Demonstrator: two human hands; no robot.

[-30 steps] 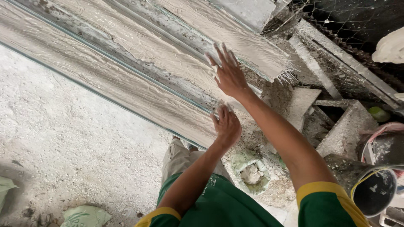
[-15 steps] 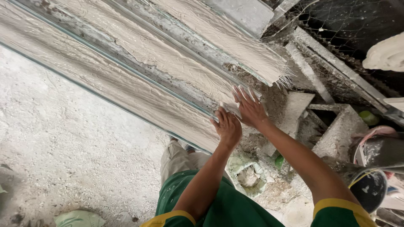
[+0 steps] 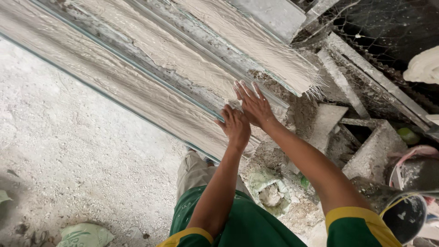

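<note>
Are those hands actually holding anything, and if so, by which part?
Nothing is gripped. The right hand lies flat, fingers spread, on the near end of a plaster-and-fibre strip. The left hand presses beside it.

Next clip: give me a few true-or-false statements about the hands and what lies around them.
1. Both hands rest on the long plaster strips. True: the left hand and right hand press on the plaster strips.
2. The right hand holds a trowel. False: it lies flat with fingers spread, holding nothing.
3. The person wears a green shirt with yellow cuffs. True.
4. The dark bucket stands on the strips. False: it stands low at the right, by the person's right arm.
</note>
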